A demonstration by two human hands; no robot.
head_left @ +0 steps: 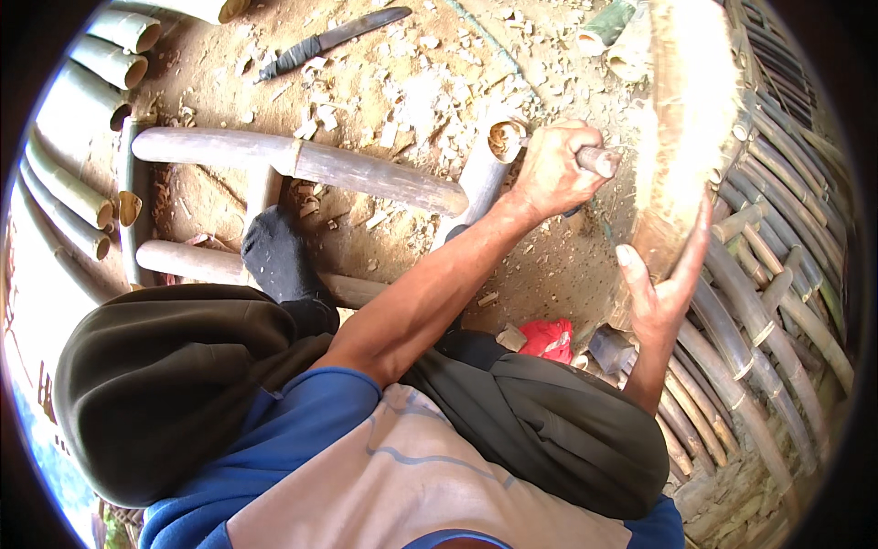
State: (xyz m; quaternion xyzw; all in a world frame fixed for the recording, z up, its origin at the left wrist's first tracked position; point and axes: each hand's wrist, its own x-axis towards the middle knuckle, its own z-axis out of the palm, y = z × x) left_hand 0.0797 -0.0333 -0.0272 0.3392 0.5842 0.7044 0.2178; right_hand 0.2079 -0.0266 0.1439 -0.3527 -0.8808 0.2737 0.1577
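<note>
My left hand (560, 169) is closed around a tool with a round wooden handle (599, 162), the butt end pointing right. Its working end lies toward the open mouth of an upright bamboo post (505, 142) and is hard to make out. To the right, my right hand (663, 297) is open, thumb and fingers stretched apart. It is in front of a long pale wooden piece (672, 174), washed out by bright light; whether it touches that piece I cannot tell. The post stands at the right end of a bamboo frame (366, 178).
A knife (334, 41) with a wrapped handle lies on the shaving-strewn ground. Cut bamboo tubes (87, 183) lie at left; bamboo poles (732, 320) line the right side. Near my legs are a red plastic bag (547, 339) and my dark-socked foot (283, 256) at the frame.
</note>
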